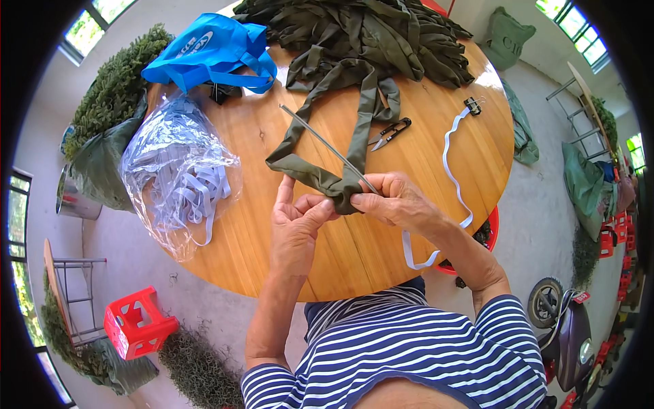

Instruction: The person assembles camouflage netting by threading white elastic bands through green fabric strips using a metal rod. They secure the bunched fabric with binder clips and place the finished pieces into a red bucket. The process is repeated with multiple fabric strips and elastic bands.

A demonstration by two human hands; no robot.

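Observation:
My left hand (298,219) pinches the end of a dark green fabric strip (300,169) between thumb and fingers, its index finger raised beside it. With thumb and fingers closed, my right hand (398,203) holds a thin metal rod (323,141) against the same end. The rod slants up and left across the strip's loop, and its lower end is hidden in my fingers. Beyond, the strip runs to a big heap of dark green fabric strips (381,41). Small black thread snips (390,133) lie to the right of the strip.
On the round wooden table (272,255) lie a clear plastic bag (178,174) of white bands, a blue bag (214,51) and a white band (448,163) under a black binder clip (472,105). A red stool (138,323) stands at lower left; a motorbike (571,347) is at lower right.

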